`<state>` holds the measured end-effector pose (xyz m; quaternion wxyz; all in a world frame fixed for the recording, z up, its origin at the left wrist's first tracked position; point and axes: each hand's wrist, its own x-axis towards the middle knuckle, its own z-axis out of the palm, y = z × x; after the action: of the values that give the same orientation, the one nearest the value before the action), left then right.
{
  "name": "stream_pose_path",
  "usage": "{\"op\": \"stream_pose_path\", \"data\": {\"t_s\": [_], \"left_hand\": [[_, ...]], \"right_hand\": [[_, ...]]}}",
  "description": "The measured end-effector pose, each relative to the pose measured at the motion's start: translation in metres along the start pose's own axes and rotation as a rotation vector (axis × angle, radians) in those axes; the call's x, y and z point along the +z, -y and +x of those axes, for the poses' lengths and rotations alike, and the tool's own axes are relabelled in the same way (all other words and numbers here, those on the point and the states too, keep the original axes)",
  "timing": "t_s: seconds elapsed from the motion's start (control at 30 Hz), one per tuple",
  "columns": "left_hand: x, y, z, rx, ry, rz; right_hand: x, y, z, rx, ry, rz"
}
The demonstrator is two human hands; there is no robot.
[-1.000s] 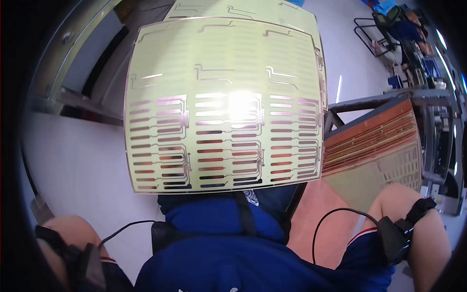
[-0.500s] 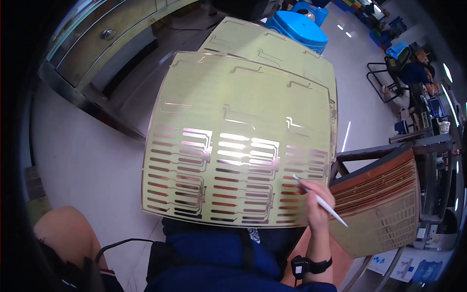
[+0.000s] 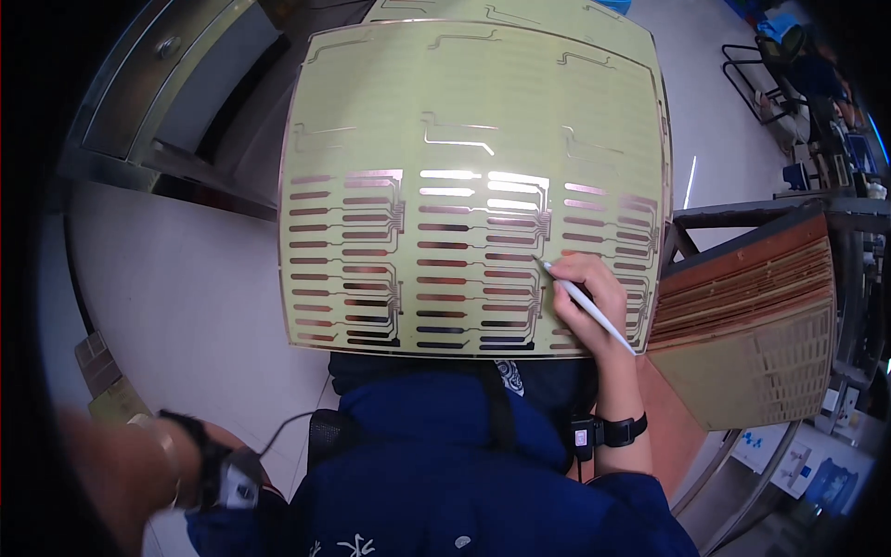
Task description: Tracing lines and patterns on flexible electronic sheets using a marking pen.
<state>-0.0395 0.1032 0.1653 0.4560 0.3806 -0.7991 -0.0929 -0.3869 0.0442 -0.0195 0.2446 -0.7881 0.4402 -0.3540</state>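
A large pale-green circuit board panel [image 3: 445, 93] with rows of copper pads and thin traces lies tilted in front of me, its near edge at my lap. My right hand [image 3: 594, 292] is over the lower right of the panel. Its fingers are closed around a slim white pen-like tool [image 3: 594, 316], whose tip meets or nearly meets the traces beside the middle group of pads. At the lower left, my left hand [image 3: 107, 473] is off the panel and smeared by motion; its fingers cannot be made out.
A second green panel [image 3: 640, 37] shows behind the first. On the right, a stack of copper-edged panels [image 3: 742, 325] leans beside a metal frame [image 3: 752, 212]. A metal cabinet [image 3: 139, 84] stands at the far left. A black chair [image 3: 756, 84] is at the far right.
My view has shifted, so the panel sits higher in it. The tool tip has moved left from the right-hand pads to the middle group's traces. My left hand has come into view.
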Motion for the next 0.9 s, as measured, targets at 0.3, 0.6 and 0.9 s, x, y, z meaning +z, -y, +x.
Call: {"op": "stream_pose_path", "data": {"t_s": [0.3,0.6,0.9], "left_hand": [[0.082,0.113,-0.115,-0.992,-0.167,-0.028],[0.1,0.142,-0.143,-1.327,-0.479,-0.465],[0.096,0.153,-0.151,-1.356,-0.551,-0.651]], "right_hand": [[0.003,-0.002,0.001,-0.071,-0.039,-0.018],[0.009,-0.004,-0.002,-0.095,-0.063,-0.031],[0.007,-0.002,0.0,-0.079,-0.055,-0.004]]}}
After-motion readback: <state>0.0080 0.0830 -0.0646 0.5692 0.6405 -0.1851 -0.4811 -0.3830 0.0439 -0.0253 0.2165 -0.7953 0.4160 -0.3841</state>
